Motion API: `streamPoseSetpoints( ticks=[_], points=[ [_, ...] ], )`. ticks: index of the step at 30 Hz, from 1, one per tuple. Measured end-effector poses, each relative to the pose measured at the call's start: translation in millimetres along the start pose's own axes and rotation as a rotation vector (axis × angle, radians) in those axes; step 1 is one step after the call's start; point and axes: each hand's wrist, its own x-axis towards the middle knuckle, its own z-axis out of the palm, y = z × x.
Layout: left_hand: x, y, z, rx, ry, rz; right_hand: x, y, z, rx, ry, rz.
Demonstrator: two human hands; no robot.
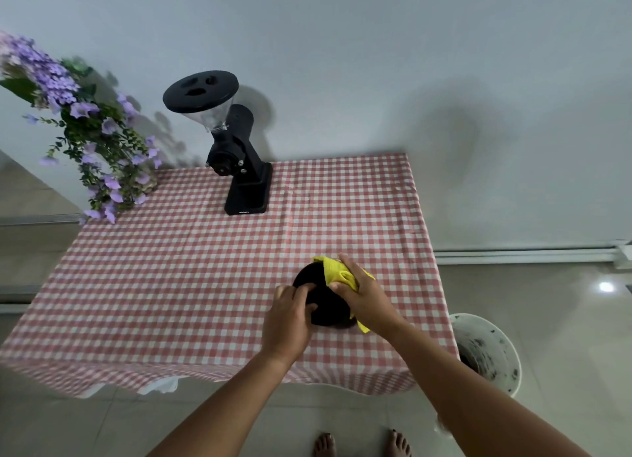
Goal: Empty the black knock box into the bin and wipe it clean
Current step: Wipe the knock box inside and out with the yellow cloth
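The round black plastic knock box sat on the red-and-white checked cloth covering the bench, near its front right corner. The left hand curled around the box's left side, fingers bent against it. The right hand was closed on a crumpled yellow cloth, pressing it onto the box's top right. A white round bin, speckled with dark grounds inside, stood on the floor just beside the bench's right front corner. A black coffee grinder stood at the back edge.
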Motion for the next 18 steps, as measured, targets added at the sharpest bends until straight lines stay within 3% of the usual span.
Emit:
streamPoseSetpoints(
  ticks=[11,18],
  points=[
    [13,11,1,-0.031,0.004,-0.156,-1,8,31,-0.266,0.186,0.138],
    [26,26,-22,-0.139,-0.067,-0.196,3,8,11,-0.383,0.258,0.031]
  ],
)
